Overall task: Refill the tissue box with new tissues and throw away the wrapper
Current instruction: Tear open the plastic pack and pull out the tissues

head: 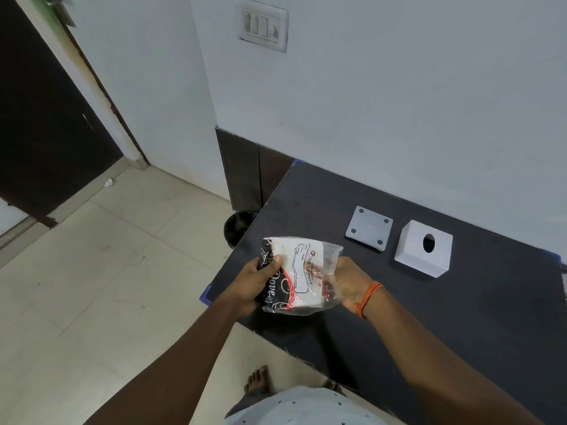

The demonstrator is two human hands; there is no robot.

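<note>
A pack of tissues [299,273] in a clear plastic wrapper with black, red and white print is held above the near left part of the dark table [429,302]. My left hand [256,282] grips its left end. My right hand [349,285] holds the wrapper's right end, with fingers inside or behind the clear plastic. The white tissue box [425,248] with a round hole in its top stands on the table to the right. Its white base plate [369,227] lies flat beside it, on the left.
A black bin [237,227] stands on the tiled floor at the table's far left edge. A dark door [40,118] is at the left. A switch panel [262,24] is on the wall. My bare foot [257,380] shows below the table's near edge.
</note>
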